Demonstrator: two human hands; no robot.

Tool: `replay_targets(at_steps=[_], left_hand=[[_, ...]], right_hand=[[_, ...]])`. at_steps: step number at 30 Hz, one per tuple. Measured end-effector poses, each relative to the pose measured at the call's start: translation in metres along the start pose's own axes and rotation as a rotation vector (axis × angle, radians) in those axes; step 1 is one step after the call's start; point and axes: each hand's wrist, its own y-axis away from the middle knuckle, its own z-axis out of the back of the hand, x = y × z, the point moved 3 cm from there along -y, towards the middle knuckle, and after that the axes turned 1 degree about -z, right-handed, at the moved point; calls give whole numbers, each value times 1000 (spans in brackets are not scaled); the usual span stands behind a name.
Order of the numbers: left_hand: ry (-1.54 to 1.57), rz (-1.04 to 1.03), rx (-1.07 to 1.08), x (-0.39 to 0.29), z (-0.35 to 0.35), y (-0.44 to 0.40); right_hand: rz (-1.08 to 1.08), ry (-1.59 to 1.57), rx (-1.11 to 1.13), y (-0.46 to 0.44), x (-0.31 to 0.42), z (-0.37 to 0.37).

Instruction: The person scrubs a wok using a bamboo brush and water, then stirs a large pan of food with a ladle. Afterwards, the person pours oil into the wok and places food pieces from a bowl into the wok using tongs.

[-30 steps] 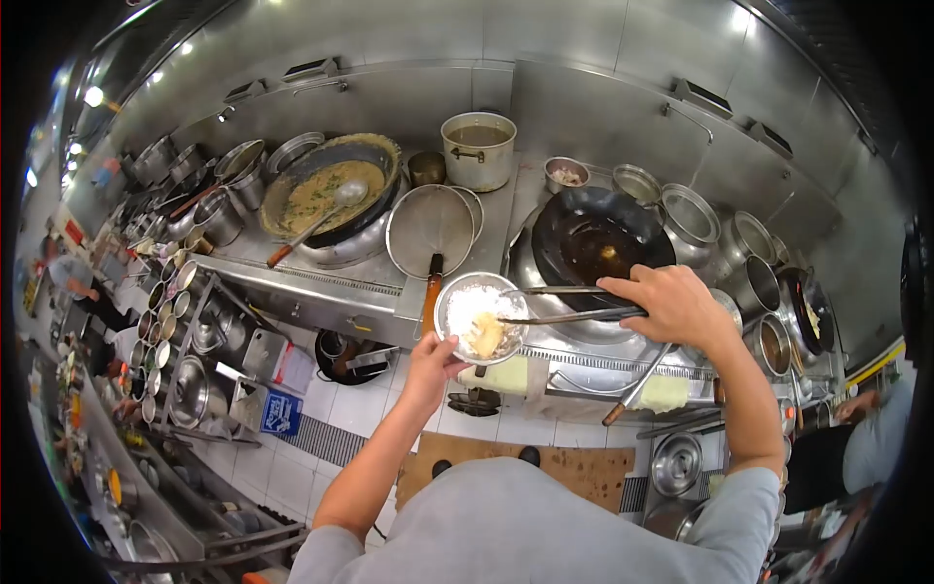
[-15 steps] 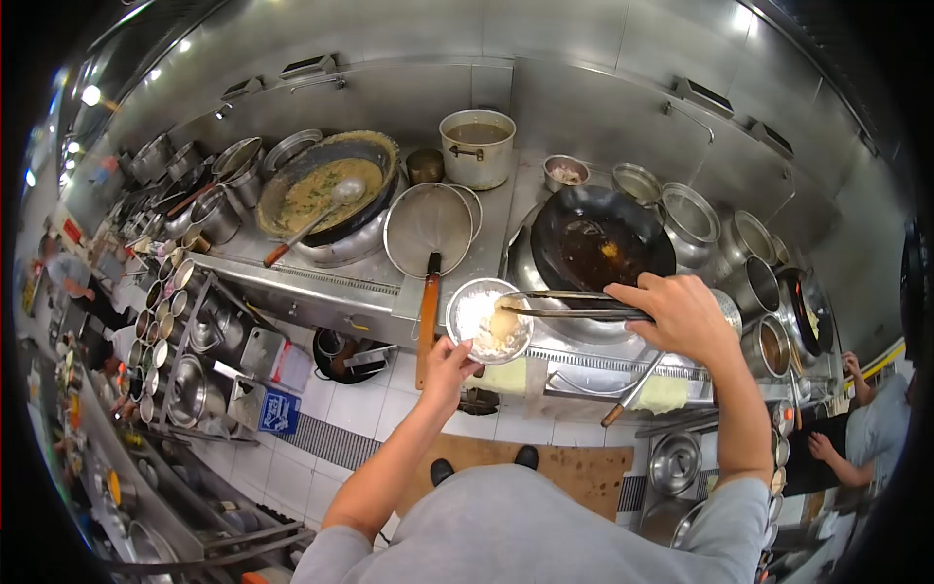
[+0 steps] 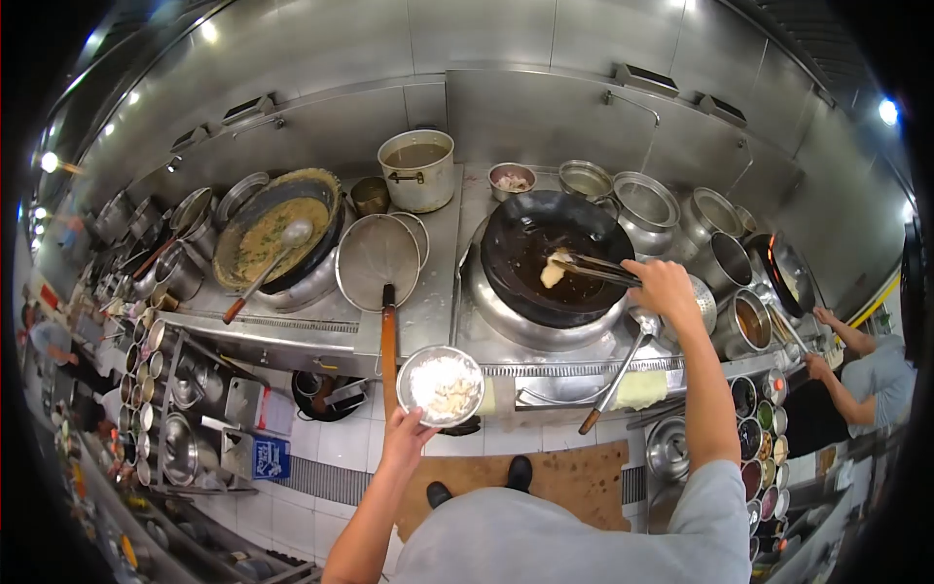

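My left hand (image 3: 407,435) grips the rim of a small metal bowl (image 3: 477,365), which holds white powder and pale floured pieces (image 3: 453,397). It hangs in front of the stove's edge. In my right hand (image 3: 668,290) are metal tongs (image 3: 605,273), closed around a pale, coated piece of food (image 3: 553,272). The piece is low inside the black wok (image 3: 611,226), above or touching the dark oil (image 3: 530,243); I cannot tell which. The wok rests tilted on a round steel burner ring (image 3: 506,316).
A large pan (image 3: 238,214) of greenish-yellow mixture with a ladle, a stockpot (image 3: 420,190) and a long-handled strainer (image 3: 375,258) stand left. A second ladle (image 3: 623,375) rests near the right front edge. Several pots line the right side. A co-worker (image 3: 871,375) is at the far right.
My right hand has carried the tongs from the bowl to over the wok, with a coated piece in them. The bowl in my left hand is now lower and farther from the wok.
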Motion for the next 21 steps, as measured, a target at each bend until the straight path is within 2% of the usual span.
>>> replay_targets(at_steps=[3, 6, 8, 10, 12, 13, 15, 16, 18, 21], left_hand=[[1, 8, -10, 4, 7, 5], [26, -6, -2, -6, 2, 12], [46, -25, -43, -17, 2, 13], [12, -52, -64, -31, 7, 17], [-4, -83, -72, -40, 16, 10], [-1, -113, -88, -47, 15, 9], [34, -166, -84, -60, 5, 6], [38, -178, -84, -61, 2, 5], [47, -252, -87, -68, -8, -4], [37, -362, -94, -74, -30, -9]], right_hand=[[-92, 153, 180, -59, -16, -80], [-201, 63, 104, -84, -11, -115], [-275, -14, -30, -89, 5, -85], [-188, -91, -140, -82, 27, -38], [111, -176, -257, -76, 42, -11], [147, -192, -255, -69, 60, 14], [388, -276, -60, -40, 93, 56], [511, -232, -106, -30, 107, 66], [557, -115, 0, -9, 138, 91], [641, -6, -123, 8, 165, 97]])
